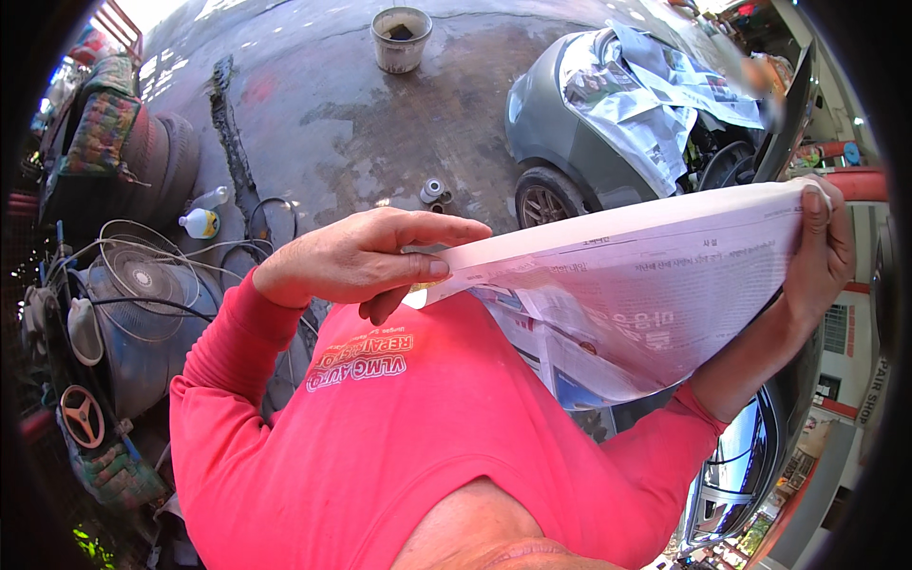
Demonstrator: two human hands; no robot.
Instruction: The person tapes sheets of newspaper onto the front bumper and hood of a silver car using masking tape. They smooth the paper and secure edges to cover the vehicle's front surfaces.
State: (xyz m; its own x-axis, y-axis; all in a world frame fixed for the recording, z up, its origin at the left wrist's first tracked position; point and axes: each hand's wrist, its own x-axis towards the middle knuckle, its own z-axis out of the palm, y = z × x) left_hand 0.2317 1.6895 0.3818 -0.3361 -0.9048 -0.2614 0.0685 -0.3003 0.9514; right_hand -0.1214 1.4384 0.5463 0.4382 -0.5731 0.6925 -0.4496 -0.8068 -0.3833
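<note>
A large newspaper sheet stretches between my hands in front of my chest. A pale, smooth strip runs along its upper edge; I cannot tell whether it is tape or folded paper. At the left end my left hand pinches the sheet's corner, with the index finger stretched along the edge. A small yellowish bit shows under that thumb, too little of it to name. On the far right corner my right hand is closed, thumb over the paper. The sheet's lower part sags and hides what lies behind it.
A grey car ahead to the right has newspaper over its body. A dirty bucket and a small can stand on the concrete floor. Left are tires, a bottle, a blue drum and loose cables.
</note>
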